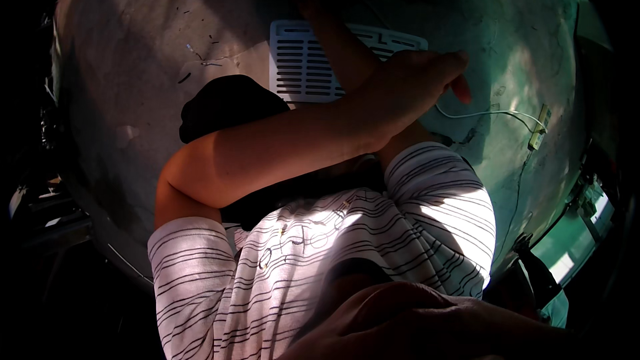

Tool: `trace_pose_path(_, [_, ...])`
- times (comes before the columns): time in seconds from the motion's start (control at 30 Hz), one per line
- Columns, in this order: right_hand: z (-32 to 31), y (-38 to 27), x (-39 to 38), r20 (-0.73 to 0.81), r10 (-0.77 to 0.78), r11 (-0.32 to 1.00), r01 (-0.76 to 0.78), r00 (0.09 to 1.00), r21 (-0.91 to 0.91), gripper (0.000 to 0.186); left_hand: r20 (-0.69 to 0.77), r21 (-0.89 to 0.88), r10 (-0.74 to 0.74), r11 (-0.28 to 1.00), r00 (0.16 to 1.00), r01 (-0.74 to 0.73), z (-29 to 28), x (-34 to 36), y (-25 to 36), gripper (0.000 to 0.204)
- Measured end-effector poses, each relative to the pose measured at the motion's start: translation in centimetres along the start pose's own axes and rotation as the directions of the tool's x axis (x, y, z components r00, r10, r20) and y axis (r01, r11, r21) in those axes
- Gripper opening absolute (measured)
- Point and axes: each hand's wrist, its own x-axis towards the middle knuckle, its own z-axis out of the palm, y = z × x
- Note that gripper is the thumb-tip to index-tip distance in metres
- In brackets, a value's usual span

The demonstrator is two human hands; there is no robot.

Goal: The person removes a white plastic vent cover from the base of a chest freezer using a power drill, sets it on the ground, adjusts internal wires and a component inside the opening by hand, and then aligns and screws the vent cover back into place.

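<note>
White slotted panel (pixel 303 63): left of the bent fingers of the left hand (pixel 417 80), partly hidden by the right forearm (pixel 350 60). Cannot tell whether closed on anything; likewise for the right hand (pixel 308 1), dim beyond the panel. Possible fault: snagging the white cable (pixel 467 115), just below the left fingers, through a low sweep, so tugging the power strip (pixel 539 129) farther right.

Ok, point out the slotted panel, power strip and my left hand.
Slotted panel (pixel 303 61), head view: its slotted left part.
Power strip (pixel 539 131), head view: its middle.
Left hand (pixel 421 80), head view: its middle.
</note>
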Motion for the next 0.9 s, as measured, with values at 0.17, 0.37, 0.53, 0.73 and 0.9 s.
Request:
trace_pose_path(0.17, [3.3,1.2,-1.6,0.139,0.259,0.952,-0.228,0.956,-0.203,0.019,-0.055,0.015,0.030,0.999,0.998,-0.030,-1.0,0.0,-0.3,0.042])
trace_pose_path(0.37, [4.9,1.0,-3.4,0.234,0.439,0.865,-0.338,0.867,-0.371,0.019,-0.036,0.046,0.022,0.999,0.999,-0.020,-0.9,0.2,0.0,0.044])
trace_pose_path(0.53, [5.2,-0.3,-4.1,0.091,0.359,0.931,-0.348,0.929,-0.113,0.021,-0.020,0.051,0.015,0.999,1.000,-0.013,-1.2,-0.3,-0.5,0.044])
trace_pose_path(0.73, [3.9,-0.4,-3.4,0.132,0.049,0.891,0.016,0.990,-0.453,0.020,0.012,0.016,0.001,1.000,1.000,-0.001,-0.9,-0.4,-0.4,0.043])
trace_pose_path(0.9, [6.6,0.2,-4.3,-0.047,0.285,0.917,-0.286,0.957,-0.277,0.016,-0.043,0.014,0.010,1.000,0.999,-0.009,-1.6,-0.7,-0.2,0.044])
